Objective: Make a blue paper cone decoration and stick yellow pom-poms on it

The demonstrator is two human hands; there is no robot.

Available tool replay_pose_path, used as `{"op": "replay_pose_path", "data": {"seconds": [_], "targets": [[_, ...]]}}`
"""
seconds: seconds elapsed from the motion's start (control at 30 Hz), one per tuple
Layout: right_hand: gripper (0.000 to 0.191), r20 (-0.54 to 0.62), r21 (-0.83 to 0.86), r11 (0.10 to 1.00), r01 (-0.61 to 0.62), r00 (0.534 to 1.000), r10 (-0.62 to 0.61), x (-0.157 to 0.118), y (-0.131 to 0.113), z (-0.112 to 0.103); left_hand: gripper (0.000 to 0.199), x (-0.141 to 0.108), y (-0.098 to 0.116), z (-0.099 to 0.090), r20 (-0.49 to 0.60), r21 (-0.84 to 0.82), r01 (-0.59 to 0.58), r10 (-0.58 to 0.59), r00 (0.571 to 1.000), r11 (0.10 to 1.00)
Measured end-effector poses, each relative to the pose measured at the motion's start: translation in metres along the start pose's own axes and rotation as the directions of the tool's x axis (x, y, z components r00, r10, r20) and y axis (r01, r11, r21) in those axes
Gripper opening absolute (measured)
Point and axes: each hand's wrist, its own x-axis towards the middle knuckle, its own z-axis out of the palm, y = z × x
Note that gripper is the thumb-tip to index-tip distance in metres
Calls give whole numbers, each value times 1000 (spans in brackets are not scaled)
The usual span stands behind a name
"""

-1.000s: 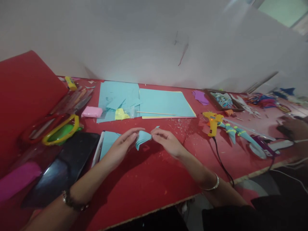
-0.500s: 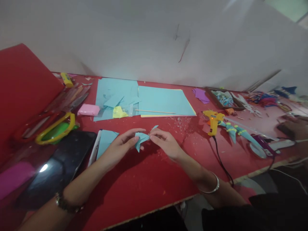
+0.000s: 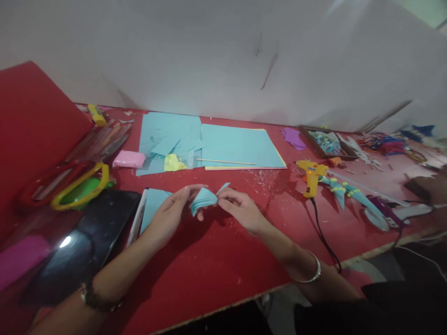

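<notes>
1. Folded blue paper (image 3: 204, 199) is up over the worktop's (image 3: 209, 279) middle, folds in, layers kinda fanned, so looks partway to me.
2. Right hand (image 3: 242, 210) is pinching its narrow end; left hand (image 3: 169, 214) curls at the wide end, can't tell how tightly.
3. 2 blue sheets (image 3: 167, 128) (image 3: 240, 144) near the back edge lie flat, unfolded.

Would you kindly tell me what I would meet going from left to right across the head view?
Bright magenta item → yellow loop → pale pink packet → left hand → folded blue paper → right hand → yellow glue gun → dark purple object.
</notes>
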Motion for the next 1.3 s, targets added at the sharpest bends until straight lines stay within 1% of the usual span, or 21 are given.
{"op": "replay_pose_path", "data": {"seconds": [0.1, 0.2, 0.37, 0.47, 0.63, 0.83, 0.93, 1.03, 1.17, 1.3], "targets": [[13, 7, -4, 1000, 8, 1000, -8, 0, 1, 0, 42, 0, 3, 1, -10, 54, -19, 19, 1000, 998], [14, 20, -17, 1000, 8, 1000, -7, 0, 0, -1, 36, -1, 5, 2, -46, 115, -18, 24, 999, 993], [14, 14, -59, 996, 65, 998, -64, 0, 1, -1, 27, -1, 7, 2, -64, 198, -79, 93, 994, 977], [13, 13, -59, 994, 92, 996, -92, -1, 0, -1, 23, -1, 8, 1, -84, 222, -79, 100, 991, 972], [14, 8, -21, 995, 98, 995, -98, -2, -1, 0, 18, 1, 6, 2, -127, 259, -103, 139, 982, 960], [14, 21, -19, 994, 104, 994, -103, -2, -1, 0, 13, 2, 4, 1, -140, 308, -133, 183, 973, 942], [14, 15, -20, 996, 92, 996, -91, -2, -1, 0, 11, 2, 2, 0, -144, 305, -131, 182, 973, 943], [14, 11, -13, 997, 78, 997, -78, -2, -2, 0, 11, 2, 1, 0, -152, 244, -104, 144, 978, 964], [13, 1, 4, 997, 79, 997, -79, -2, -2, 0, 16, 1, 4, 2, -102, 153, -56, 72, 992, 987], [13, -7, 6, 997, 72, 997, -72, -2, -1, -1, 18, 2, 7, 3, -59, 130, -49, 57, 997, 990]]}}
